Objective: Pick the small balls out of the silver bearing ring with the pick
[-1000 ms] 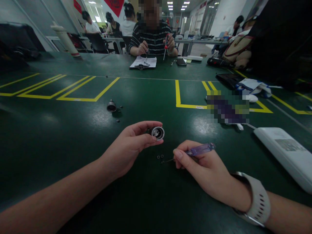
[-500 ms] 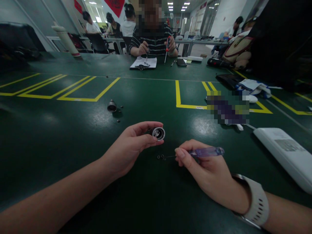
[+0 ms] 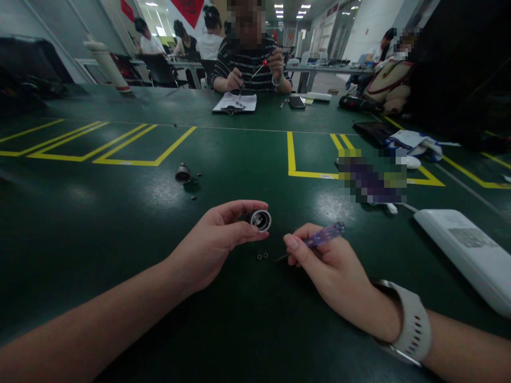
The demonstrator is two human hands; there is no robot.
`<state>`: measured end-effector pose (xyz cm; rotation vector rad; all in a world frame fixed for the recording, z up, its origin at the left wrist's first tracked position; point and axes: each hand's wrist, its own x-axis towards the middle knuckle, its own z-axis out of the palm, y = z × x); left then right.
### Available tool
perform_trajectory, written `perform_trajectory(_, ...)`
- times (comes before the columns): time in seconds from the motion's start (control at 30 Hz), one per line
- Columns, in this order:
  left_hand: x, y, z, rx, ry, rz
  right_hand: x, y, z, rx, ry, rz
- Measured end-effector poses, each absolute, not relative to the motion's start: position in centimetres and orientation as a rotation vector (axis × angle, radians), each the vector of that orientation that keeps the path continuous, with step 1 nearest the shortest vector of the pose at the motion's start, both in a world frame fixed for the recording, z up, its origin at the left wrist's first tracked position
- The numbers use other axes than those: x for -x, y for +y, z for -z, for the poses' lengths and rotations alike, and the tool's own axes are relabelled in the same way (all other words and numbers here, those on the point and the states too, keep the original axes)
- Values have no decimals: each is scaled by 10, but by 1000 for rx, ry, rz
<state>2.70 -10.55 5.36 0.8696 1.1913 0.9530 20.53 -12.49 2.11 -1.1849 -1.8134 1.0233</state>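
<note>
My left hand [image 3: 215,242] is closed round a small round metal lens part [image 3: 259,219], its open silver rim facing me. My right hand [image 3: 325,266] pinches a screwdriver with a clear purple handle [image 3: 324,236]; its thin tip points down and left, close to two tiny black rings [image 3: 262,256] lying on the green table [image 3: 120,223]. The two hands are a short gap apart. A pale watch band sits on my right wrist.
A second small lens part [image 3: 183,174] with tiny screws beside it lies further left. A white flat device [image 3: 467,250] lies at the right. Yellow tape lines mark the table. Across it a person in a striped top [image 3: 249,64] works over a paper sheet [image 3: 235,102].
My right hand has moved up and left, tilting the screwdriver handle upward and lifting its tip away from the tiny rings. My left hand has stayed nearly still.
</note>
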Motion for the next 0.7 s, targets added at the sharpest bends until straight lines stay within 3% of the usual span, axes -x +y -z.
perform_trajectory(0.43,-26,-106,-52,-875,1166,-959,-213,-127,-26,1090,-1876,-1195)
perform_trajectory(0.7,-26,-105,-51,-881,1159,-956,-211,-131,-26,1135,-1971,-1101)
